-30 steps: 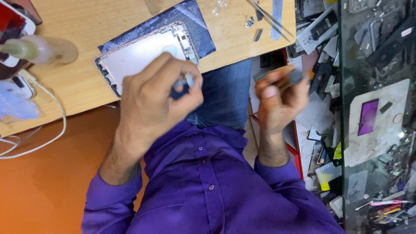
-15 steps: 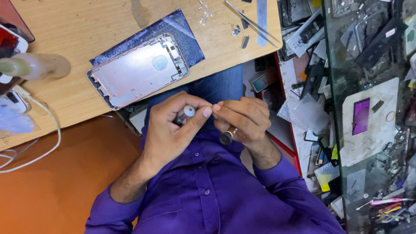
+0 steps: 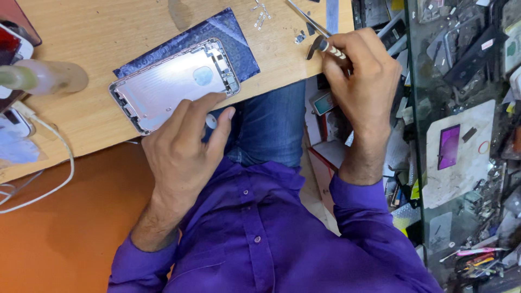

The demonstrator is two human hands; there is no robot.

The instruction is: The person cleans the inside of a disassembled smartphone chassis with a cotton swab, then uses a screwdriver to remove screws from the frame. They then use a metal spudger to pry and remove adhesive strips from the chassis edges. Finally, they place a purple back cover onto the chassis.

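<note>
The small white round-tipped object (image 3: 211,121) in the left hand (image 3: 182,154) is mostly covered by the fingers, so its kind cannot be told. The right hand (image 3: 361,70) hides all but the striped tip of a thin tool (image 3: 332,50). The tiny metal parts (image 3: 260,13) on the wooden counter (image 3: 97,38) are too small to identify. The red-and-white device (image 3: 13,43) and the white cable (image 3: 49,179) are cut by the left edge. The clutter behind the glass panel (image 3: 467,108) is indistinct.

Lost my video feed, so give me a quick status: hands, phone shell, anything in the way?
Left hand at near edge of silver phone shell, pinching small white piece. Right hand grips striped screwdriver by loose screws. Shell unobstructed.
</note>
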